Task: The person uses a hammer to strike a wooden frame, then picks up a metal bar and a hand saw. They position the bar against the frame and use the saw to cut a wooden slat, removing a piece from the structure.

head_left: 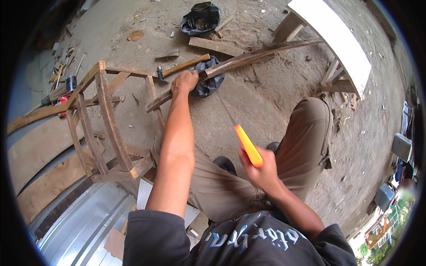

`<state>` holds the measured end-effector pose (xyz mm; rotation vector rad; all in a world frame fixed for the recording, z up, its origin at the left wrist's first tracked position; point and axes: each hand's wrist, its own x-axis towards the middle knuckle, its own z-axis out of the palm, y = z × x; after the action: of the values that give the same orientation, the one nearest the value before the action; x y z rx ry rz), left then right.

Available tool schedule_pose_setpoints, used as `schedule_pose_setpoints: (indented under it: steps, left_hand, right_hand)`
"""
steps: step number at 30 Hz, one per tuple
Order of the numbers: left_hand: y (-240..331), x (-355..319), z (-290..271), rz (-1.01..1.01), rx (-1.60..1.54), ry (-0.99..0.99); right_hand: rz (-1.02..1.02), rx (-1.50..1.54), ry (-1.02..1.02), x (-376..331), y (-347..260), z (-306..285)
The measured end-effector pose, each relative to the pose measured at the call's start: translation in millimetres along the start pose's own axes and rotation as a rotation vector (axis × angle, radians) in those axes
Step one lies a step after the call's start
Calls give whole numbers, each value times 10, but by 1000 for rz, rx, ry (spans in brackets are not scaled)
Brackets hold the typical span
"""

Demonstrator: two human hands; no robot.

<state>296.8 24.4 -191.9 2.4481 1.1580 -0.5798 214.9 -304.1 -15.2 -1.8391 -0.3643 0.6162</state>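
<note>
A: Wooden frame (104, 119) at the left is the biggest piece, a curved-slat chair skeleton standing on the dirt floor (275, 97). Next in size is one long plank (230, 62), running from near the frame far off to the right, toward the white table (341, 40).

B: And the hands?

A: Left hand (184, 82) has its grip wrapped around the plank's near end, pressing it down. Right hand (262, 170) has its grip clenched on one orange handle (248, 145); a thin blade seems to run from it toward the plank, though it is faint.

B: So which step?

A: I'd judge lining up a cut. It calls for a steady plank and the blade set square.

B: Anything else?

A: One hammer (179, 66) beside the left hand, two black bags (200, 18).
</note>
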Motion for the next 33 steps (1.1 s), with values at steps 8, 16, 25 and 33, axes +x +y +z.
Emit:
schedule_pose_setpoints:
  steps: [8, 16, 25, 33]
  left_hand:
    - [224, -151, -138, 20, -5, -69]
    - [87, -154, -78, 26, -60, -39]
    - [127, -164, -173, 20, -81, -75]
    - [35, -170, -48, 16, -141, -15]
  right_hand:
    - [-126, -39, 132, 1290, 270, 689]
    - [113, -2, -30, -273, 40, -196]
    - [-96, -89, 99, 1228, 304, 735]
    - [179, 67, -3, -307, 331, 64]
